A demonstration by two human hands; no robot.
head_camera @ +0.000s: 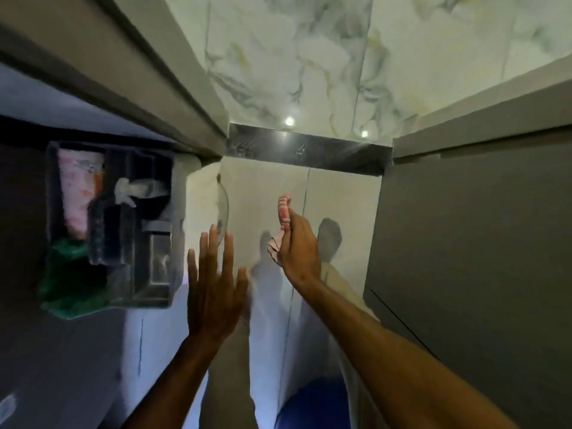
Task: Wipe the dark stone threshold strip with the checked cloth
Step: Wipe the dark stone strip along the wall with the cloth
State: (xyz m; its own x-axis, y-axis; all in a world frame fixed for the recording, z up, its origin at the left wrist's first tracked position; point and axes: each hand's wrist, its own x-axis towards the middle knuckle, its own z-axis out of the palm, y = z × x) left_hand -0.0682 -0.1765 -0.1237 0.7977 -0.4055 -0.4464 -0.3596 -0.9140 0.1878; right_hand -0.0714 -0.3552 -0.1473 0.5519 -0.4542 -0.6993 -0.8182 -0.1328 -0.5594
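Observation:
The dark stone threshold strip (306, 151) runs across the floor between two door jambs, glossy, with light spots reflected on it. My right hand (298, 244) is raised above the pale floor tiles, well short of the strip, and is closed on the bunched red-and-white checked cloth (284, 212), which sticks out above and below my fingers. My left hand (213, 286) hovers beside it, lower and to the left, fingers spread, holding nothing.
A dark caddy (111, 224) with a pink bottle, a white item and a green cloth stands at the left. A grey door frame (148, 75) lies left, a grey panel (470, 243) right. Marble-patterned tiles (309, 57) lie beyond the strip.

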